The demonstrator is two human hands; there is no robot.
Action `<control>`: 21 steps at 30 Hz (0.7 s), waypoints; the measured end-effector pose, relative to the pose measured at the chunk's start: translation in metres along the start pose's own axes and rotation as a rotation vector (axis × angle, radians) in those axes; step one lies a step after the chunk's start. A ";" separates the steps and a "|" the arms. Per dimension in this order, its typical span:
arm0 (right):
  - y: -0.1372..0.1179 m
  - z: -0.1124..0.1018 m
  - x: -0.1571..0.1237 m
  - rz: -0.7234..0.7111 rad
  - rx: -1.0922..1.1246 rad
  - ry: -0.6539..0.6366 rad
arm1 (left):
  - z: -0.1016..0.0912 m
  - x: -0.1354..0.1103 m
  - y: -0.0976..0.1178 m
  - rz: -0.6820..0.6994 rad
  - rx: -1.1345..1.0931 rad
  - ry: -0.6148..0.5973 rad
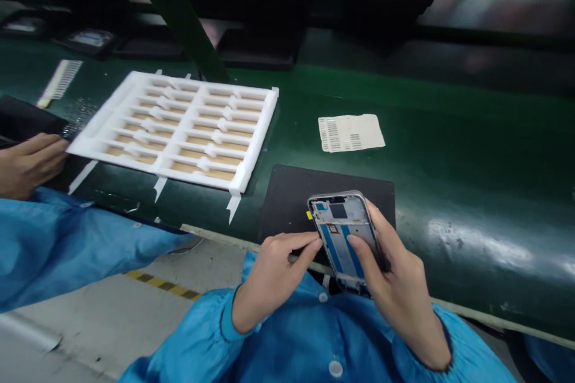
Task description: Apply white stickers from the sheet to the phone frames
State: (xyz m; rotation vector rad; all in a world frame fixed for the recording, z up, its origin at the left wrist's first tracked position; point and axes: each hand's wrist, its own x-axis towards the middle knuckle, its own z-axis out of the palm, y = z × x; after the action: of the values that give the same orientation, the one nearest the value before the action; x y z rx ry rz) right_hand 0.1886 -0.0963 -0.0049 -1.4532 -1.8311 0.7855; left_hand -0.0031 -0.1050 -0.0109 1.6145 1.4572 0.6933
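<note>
My right hand is wrapped around a phone frame, holding it face up over the near edge of a black mat. The frame shows blue strips and a small yellow tab on its left side. My left hand is curled, its thumb and forefinger pinching at the frame's left edge near that tab. Both sleeves are blue.
A white foam tray with slotted rows lies on the green belt to the left. A sheet of small labels lies beyond the mat. Another person's hand and blue sleeve rest at the far left. Dark trays stand at the back.
</note>
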 end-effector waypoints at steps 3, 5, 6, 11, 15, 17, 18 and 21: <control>0.000 0.000 0.000 -0.030 -0.025 0.006 | 0.001 0.000 0.002 -0.012 0.018 -0.002; -0.001 0.000 -0.001 -0.053 -0.041 0.009 | 0.002 -0.001 0.003 -0.032 0.011 0.013; -0.003 0.001 -0.001 -0.069 -0.053 0.015 | 0.002 -0.001 0.003 -0.044 0.008 0.027; -0.011 0.008 -0.013 -0.189 -0.217 0.084 | 0.004 -0.006 0.003 -0.040 0.085 0.095; -0.016 0.015 -0.025 -0.262 -0.338 0.126 | 0.010 -0.010 0.004 0.014 0.190 0.124; -0.017 0.016 -0.025 -0.238 -0.341 0.169 | 0.012 -0.011 0.005 0.006 0.178 0.127; -0.017 0.016 -0.024 -0.213 -0.329 0.188 | 0.012 -0.011 0.006 -0.005 0.150 0.114; -0.017 0.013 -0.019 -0.156 -0.274 0.205 | 0.009 -0.010 0.008 -0.015 0.039 0.050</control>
State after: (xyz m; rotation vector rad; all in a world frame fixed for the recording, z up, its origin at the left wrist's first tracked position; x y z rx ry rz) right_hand 0.1715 -0.1186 -0.0022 -1.4746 -1.9172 0.3053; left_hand 0.0066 -0.1164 -0.0076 1.6246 1.5260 0.7050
